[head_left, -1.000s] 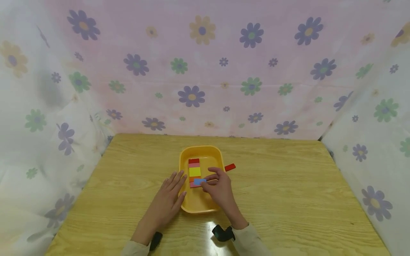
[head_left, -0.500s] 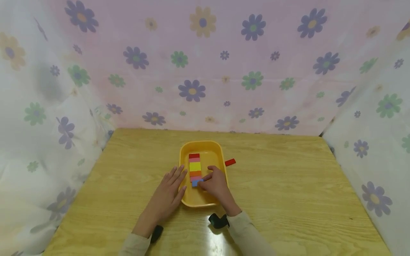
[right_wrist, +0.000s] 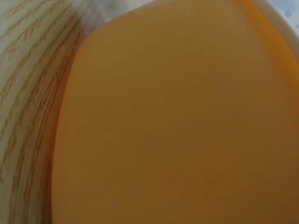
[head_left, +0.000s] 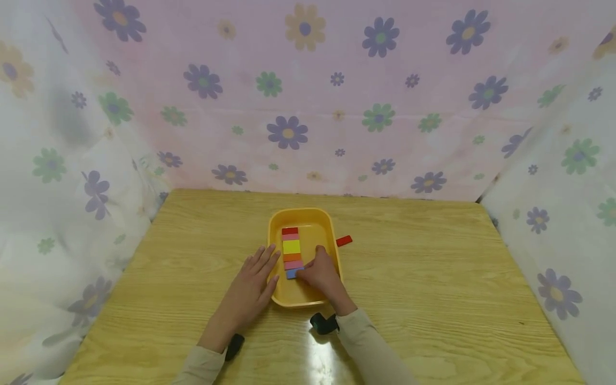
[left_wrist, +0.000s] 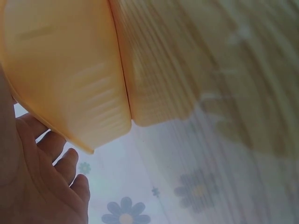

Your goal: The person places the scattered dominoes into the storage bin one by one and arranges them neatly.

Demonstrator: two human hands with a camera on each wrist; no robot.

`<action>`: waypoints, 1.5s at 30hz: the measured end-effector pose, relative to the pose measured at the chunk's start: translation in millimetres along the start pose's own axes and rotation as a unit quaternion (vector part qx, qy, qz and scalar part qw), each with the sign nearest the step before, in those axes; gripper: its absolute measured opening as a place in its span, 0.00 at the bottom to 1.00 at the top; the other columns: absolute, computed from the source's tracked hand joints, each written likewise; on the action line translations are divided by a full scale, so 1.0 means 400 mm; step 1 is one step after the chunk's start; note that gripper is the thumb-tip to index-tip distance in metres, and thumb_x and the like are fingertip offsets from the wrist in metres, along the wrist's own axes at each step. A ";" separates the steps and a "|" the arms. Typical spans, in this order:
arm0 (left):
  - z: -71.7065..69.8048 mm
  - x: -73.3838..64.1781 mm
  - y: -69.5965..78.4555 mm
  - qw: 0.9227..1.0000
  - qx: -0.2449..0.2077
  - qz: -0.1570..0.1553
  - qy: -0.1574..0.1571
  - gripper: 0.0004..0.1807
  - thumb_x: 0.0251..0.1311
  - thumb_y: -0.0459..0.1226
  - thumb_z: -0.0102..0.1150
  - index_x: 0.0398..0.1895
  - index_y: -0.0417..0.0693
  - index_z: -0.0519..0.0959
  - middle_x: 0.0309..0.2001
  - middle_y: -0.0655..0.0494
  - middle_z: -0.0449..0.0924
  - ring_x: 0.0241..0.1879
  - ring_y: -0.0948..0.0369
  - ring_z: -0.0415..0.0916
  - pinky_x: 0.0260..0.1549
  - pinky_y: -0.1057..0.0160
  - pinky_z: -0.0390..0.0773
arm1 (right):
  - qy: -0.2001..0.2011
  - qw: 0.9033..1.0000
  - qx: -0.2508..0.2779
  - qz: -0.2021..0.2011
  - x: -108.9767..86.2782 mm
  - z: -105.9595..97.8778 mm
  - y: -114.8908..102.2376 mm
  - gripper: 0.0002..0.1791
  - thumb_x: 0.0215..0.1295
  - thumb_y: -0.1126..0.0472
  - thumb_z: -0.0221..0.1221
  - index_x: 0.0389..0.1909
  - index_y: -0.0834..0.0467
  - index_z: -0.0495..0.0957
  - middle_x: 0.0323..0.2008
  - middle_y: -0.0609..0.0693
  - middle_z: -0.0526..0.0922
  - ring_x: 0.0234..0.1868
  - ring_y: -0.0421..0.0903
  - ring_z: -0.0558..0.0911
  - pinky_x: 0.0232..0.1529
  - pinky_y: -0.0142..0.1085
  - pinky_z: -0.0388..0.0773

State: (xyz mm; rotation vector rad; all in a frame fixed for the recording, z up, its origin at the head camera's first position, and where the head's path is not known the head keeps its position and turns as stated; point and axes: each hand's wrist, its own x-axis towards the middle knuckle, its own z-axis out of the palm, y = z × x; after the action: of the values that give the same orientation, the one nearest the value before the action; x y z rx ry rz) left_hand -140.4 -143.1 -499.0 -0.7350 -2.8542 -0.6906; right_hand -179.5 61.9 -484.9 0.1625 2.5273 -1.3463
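In the head view, a yellow plastic tray (head_left: 308,209) holds a column of small flat blocks along its left side. From the far end come a red block (head_left: 290,231), a pink block (head_left: 291,237), a yellow block (head_left: 291,246), an orange block (head_left: 291,257) and another pink block (head_left: 293,264). My right hand (head_left: 326,277) reaches over the tray's right side and pinches a blue block (head_left: 291,274) at the column's near end, its right part under my fingertips. My left hand (head_left: 251,293) lies at the tray's left rim, fingers extended.
A loose red block (head_left: 344,240) lies on the wooden table (head_left: 423,278), just right of the tray. Flower-patterned cloth (head_left: 308,96) closes off the back and both sides. The right wrist view is mostly filled by the tray's outer wall (right_wrist: 177,116).
My right hand has brought the blue block from over the near pink block down to the column's near end, lined up with it. My left hand stays at the rim. The head view has tilted slightly.
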 end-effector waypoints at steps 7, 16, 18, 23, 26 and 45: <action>-0.002 0.003 -0.008 1.000 0.003 0.001 0.001 0.30 0.77 0.44 0.48 0.78 0.45 0.63 0.81 0.51 0.53 0.80 0.48 0.49 0.76 0.40 0.54 | 0.004 1.000 0.006 -0.018 0.008 0.001 0.000 0.50 0.51 0.63 0.73 0.71 0.76 0.56 0.34 0.57 0.81 0.32 0.48 0.79 0.38 0.39 0.81; 0.001 0.008 -0.011 1.000 -0.008 0.004 -0.003 0.30 0.77 0.44 0.49 0.78 0.45 0.62 0.81 0.50 0.53 0.79 0.47 0.50 0.75 0.39 0.53 | 0.011 1.000 -0.001 -0.001 0.025 0.002 -0.003 0.53 0.49 0.61 0.75 0.71 0.74 0.54 0.56 0.69 0.76 0.51 0.58 0.78 0.60 0.52 0.78; 0.000 0.009 -0.010 1.000 -0.010 0.004 -0.004 0.30 0.77 0.44 0.49 0.78 0.45 0.62 0.81 0.50 0.53 0.79 0.47 0.50 0.75 0.39 0.53 | 0.011 1.000 -0.002 0.001 0.028 0.002 -0.001 0.56 0.49 0.61 0.75 0.73 0.75 0.52 0.58 0.70 0.75 0.52 0.59 0.78 0.61 0.52 0.77; -0.004 0.010 -0.006 1.000 -0.013 0.004 -0.004 0.30 0.77 0.43 0.48 0.78 0.45 0.62 0.81 0.50 0.52 0.80 0.47 0.50 0.76 0.40 0.53 | 0.009 1.000 0.000 -0.001 0.029 0.002 0.002 0.57 0.49 0.63 0.73 0.74 0.75 0.49 0.58 0.71 0.74 0.51 0.58 0.77 0.59 0.52 0.78; -0.005 0.011 -0.006 1.000 -0.015 0.003 -0.004 0.30 0.77 0.43 0.48 0.78 0.44 0.62 0.81 0.49 0.53 0.80 0.46 0.50 0.76 0.40 0.53 | 0.008 1.000 -0.002 0.000 0.030 0.002 0.000 0.57 0.49 0.63 0.73 0.74 0.75 0.49 0.55 0.69 0.75 0.48 0.57 0.78 0.55 0.50 0.80; 0.001 0.017 -0.009 1.000 -0.021 -0.002 -0.010 0.30 0.78 0.42 0.48 0.79 0.45 0.61 0.81 0.51 0.51 0.80 0.46 0.47 0.76 0.38 0.51 | -0.057 0.997 0.039 -0.020 -0.015 -0.045 -0.021 0.52 0.65 0.56 0.68 0.77 0.71 0.45 0.32 0.55 0.83 0.26 0.48 0.85 0.35 0.38 0.85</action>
State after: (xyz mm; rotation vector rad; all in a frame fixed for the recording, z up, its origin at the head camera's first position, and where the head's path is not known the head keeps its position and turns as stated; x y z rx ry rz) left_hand -148.1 -142.9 -499.4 -0.7465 -2.8683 -0.7487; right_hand -179.1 72.0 -466.9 0.0508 2.3985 -1.4276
